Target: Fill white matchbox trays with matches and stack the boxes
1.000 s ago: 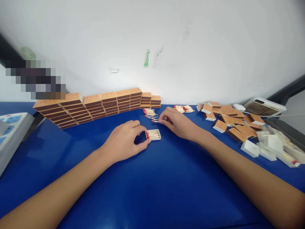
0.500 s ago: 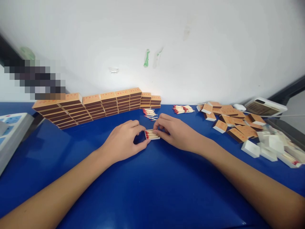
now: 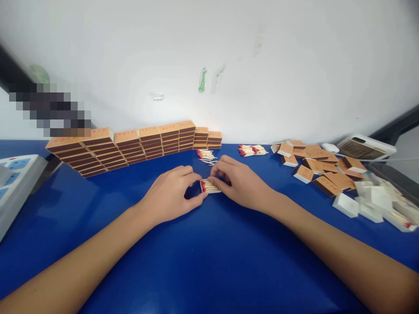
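A small white matchbox tray lies on the blue table in front of me, holding red-tipped matches with their heads to the left. My left hand grips the tray's left end between thumb and fingers. At the other end, my right hand has thumb and forefinger closed together on the plain ends of the matches, hiding part of the tray. Just beyond the hands is a small loose pile of matches, and a larger match pile lies to its right.
Stacked matchboxes line the wall at the back left. On the right are scattered matchbox sleeves, white trays, one with matches in it, and a white device. A power strip stands at the left edge.
More matches appear settled in the tray, and my right thumb and forefinger have shifted slightly over them. My left hand keeps its hold; the whole view has moved a little.
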Demonstrator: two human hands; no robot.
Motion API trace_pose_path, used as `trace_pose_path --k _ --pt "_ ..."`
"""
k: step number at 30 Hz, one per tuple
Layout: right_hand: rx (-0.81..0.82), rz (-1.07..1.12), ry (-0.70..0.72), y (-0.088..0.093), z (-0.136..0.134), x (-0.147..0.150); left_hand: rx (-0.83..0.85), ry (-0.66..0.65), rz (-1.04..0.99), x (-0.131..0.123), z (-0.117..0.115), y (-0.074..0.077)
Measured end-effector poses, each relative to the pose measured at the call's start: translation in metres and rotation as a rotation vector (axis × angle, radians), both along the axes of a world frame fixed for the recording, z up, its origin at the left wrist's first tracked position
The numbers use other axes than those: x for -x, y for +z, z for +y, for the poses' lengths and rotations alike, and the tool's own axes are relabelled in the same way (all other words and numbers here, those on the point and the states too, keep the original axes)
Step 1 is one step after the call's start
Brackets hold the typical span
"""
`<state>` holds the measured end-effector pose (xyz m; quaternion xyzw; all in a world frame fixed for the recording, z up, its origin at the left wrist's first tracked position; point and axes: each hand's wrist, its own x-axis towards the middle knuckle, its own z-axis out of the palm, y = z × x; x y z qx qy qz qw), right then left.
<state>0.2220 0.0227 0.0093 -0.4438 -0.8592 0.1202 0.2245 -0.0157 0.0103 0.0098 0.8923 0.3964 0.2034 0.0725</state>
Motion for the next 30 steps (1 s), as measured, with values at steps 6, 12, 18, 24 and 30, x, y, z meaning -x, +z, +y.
trace_pose_path --k 6,12,18,24,30 --pt "0.013 0.026 0.011 0.0 -0.001 0.001 0.0 -0.011 -0.008 -0.001 0.0 -0.002" --pt "0.025 0.052 0.007 0.0 -0.001 0.002 -0.011 -0.007 -0.008 -0.001 0.0 -0.002" --pt "0.087 0.097 -0.023 -0.001 -0.001 0.005 0.01 0.007 0.0 0.001 -0.002 0.0" --pt "0.037 0.163 -0.096 -0.002 0.013 -0.004 0.028 0.022 0.003 0.002 -0.002 0.0" --pt "0.166 0.329 -0.46 0.018 0.069 -0.015 0.054 0.034 -0.029 0.002 -0.003 0.001"
